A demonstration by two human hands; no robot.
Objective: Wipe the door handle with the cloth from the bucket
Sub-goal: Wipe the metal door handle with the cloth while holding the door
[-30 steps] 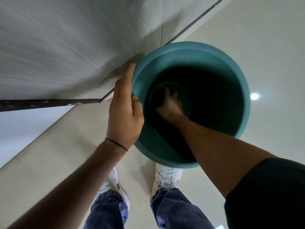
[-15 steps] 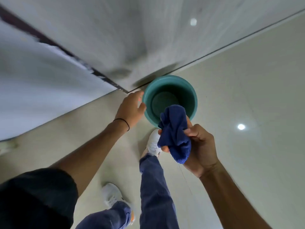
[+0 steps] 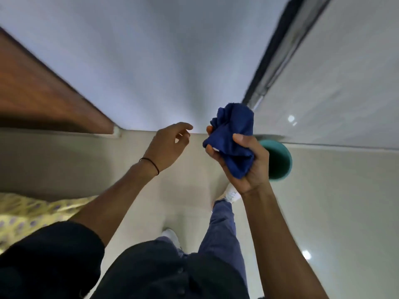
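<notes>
Presently, 1 head view, blurred toward its edges. The right hand, right of frame centre, is closed around a bunched dark blue cloth: the thumb crosses the front of the fabric, the fingers wrap its left side, and a crumpled part of the cloth stands above the fist. The cloth is clear of the bucket. The left hand, just left of centre, holds nothing; its fingers are loosely curled and slightly spread, with a visible gap between it and the cloth. A thin dark band circles the left wrist.

The teal bucket stands on the pale floor at centre right, partly hidden behind the right hand and close to the base of the wall. Its contents cannot be judged.

A brown wooden panel runs diagonally across the upper left. A pale wall fills the upper centre. A dark strip crosses the upper right diagonally. A yellow patterned fabric lies at the lower left. Blue trousers and 1 white shoe appear below the right hand; a 2nd shoe shows lower centre.
</notes>
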